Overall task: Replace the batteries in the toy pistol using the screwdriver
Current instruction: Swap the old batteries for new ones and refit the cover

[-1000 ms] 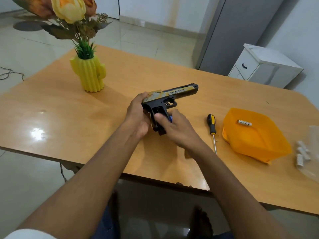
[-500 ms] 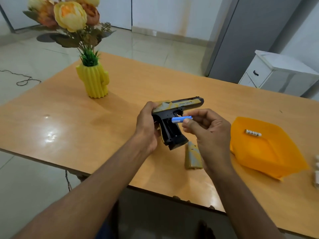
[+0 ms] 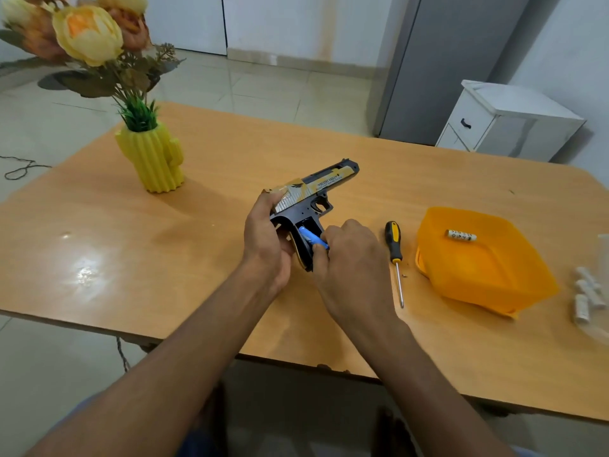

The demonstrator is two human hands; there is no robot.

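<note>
My left hand (image 3: 267, 239) grips the rear of the black and gold toy pistol (image 3: 316, 189), holding it just above the table with the barrel pointing away to the right. The grip's battery compartment is open. My right hand (image 3: 349, 265) pinches a blue battery (image 3: 311, 238) whose far end sits in that open compartment. A screwdriver (image 3: 394, 250) with a black and yellow handle lies on the table right of my right hand, tip toward me. The compartment cover is hidden from view.
An orange plastic bowl (image 3: 494, 278) at the right holds one white battery (image 3: 461, 235). Several white batteries (image 3: 586, 295) lie at the far right edge. A yellow cactus vase (image 3: 151, 159) with flowers stands at the back left. The wooden table (image 3: 131, 242) ends close to me.
My right hand has brought the blue battery down from beside the trigger guard into the open grip. The screwdriver is visible again; the cover that lay under my right hand is now hidden.
</note>
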